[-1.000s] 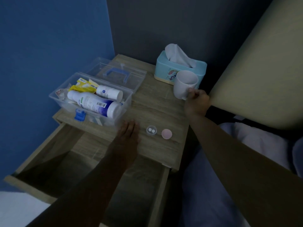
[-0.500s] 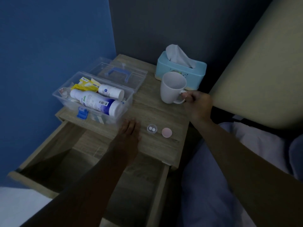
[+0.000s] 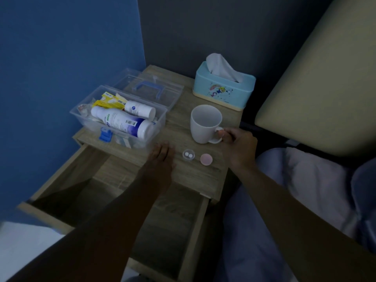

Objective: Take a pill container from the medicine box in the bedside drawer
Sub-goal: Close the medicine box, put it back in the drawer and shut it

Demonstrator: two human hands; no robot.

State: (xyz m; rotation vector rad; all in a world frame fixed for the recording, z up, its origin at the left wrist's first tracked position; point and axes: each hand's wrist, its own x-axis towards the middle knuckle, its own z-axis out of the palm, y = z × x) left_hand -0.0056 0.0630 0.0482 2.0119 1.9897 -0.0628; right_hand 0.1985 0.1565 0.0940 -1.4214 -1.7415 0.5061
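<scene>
Head view: right hand [image 3: 238, 147] fingers pinch mug [image 3: 204, 124] handle; left hand [image 3: 162, 157] flat, fingers together.
Risk: mug swing knocks open pill cup [image 3: 188, 154].

Deep blue wall [image 3: 61, 47] on the left, dark grey wall [image 3: 203, 27] behind, and a pale wood-grain nightstand [image 3: 183, 110] between them. The medicine box [image 3: 85, 117] is clear plastic with a bright blue latch [image 3: 105, 134], and its clear lid [image 3: 162, 92] carries a blue handle [image 3: 148, 88]. Inside, a white bottle [image 3: 122, 122] with a purple-blue band, a smaller white bottle [image 3: 140, 109], and a yellow-and-white packet [image 3: 110, 100]. The tissue box [image 3: 223, 90] is light turquoise with a cream base and a cartoon rainbow print; white tissue [image 3: 220, 67] pokes out. Plain white mug [image 3: 204, 124]. The pill container [image 3: 188, 155] is clear, holding two white tablets, with its pink cap [image 3: 206, 159] beside it. Beige headboard [image 3: 325, 78], pale lilac bedding [image 3: 305, 190].
</scene>
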